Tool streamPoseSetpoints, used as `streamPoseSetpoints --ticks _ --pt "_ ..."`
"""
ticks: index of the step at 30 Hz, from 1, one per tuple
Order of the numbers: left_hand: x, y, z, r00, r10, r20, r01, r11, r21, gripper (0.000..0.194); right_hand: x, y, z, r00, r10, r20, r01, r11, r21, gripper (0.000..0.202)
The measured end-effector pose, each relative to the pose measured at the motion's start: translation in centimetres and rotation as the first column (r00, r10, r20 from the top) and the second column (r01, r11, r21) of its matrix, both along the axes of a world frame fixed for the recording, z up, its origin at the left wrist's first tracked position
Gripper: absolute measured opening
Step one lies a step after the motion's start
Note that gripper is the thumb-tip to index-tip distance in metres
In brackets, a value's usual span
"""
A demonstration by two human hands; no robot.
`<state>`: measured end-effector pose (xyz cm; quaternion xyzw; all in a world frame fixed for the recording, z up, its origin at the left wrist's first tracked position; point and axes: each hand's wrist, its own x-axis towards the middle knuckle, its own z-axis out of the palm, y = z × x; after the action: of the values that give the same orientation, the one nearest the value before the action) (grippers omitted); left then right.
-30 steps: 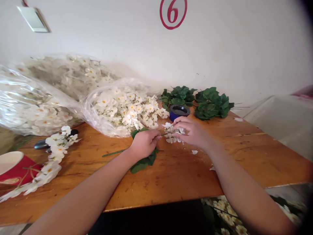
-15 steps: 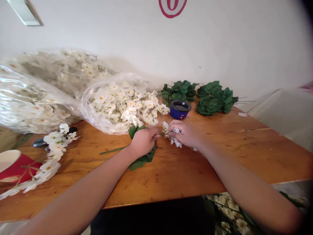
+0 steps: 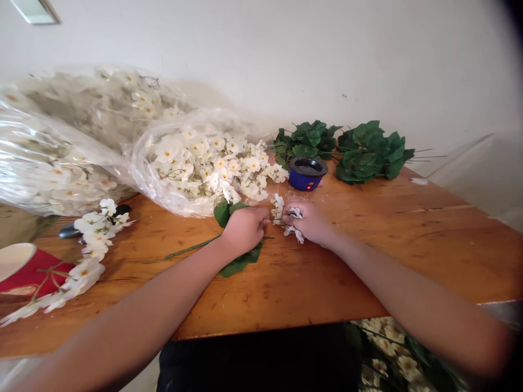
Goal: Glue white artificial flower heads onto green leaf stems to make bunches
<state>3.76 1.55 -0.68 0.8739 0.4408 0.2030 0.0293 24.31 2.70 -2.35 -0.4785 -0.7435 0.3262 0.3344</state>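
Note:
My left hand (image 3: 246, 228) is closed at the middle of the table, over a green leaf stem (image 3: 190, 249) whose leaves show above and below the fingers. The stem's bare end points left along the wood. Just to the right, my right hand (image 3: 308, 222) is closed around a small white artificial flower spray (image 3: 278, 209), with petals sticking out at the fingertips. A narrow gap lies between the two hands. What the left fingertips pinch is partly hidden. Behind the right hand stands a blue pot with a black rim (image 3: 307, 175).
Clear plastic bags (image 3: 141, 185) of white flowers fill the back left. Green leaf bunches (image 3: 370, 155) lie at the back right. A red paper cup (image 3: 35, 272) and a loose white flower stem (image 3: 84, 269) are at the left. More flowers (image 3: 388, 348) sit below the table edge.
The camera view has tilted down and shifted slightly left. Both hands keep nearly the same place and grip, with the flower spray turned a little in my right hand.

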Motion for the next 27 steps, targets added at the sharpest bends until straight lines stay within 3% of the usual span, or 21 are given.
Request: streamPoseSetpoints --ticks 20,27 --pt "0.5 0.5 -0.7 0.998 -0.002 0.062 0.007 0.996 -0.093 0.016 -0.7 -0.3 -0.2 0.997 -0.054 0.050 0.055 0.998 -0.019 0.010" --pt "0.5 0.6 -0.8 0.986 -0.013 0.168 0.028 0.996 -0.087 0.014 -1.1 -0.3 -0.3 0.999 -0.042 -0.007 0.042 0.998 -0.045 0.007"
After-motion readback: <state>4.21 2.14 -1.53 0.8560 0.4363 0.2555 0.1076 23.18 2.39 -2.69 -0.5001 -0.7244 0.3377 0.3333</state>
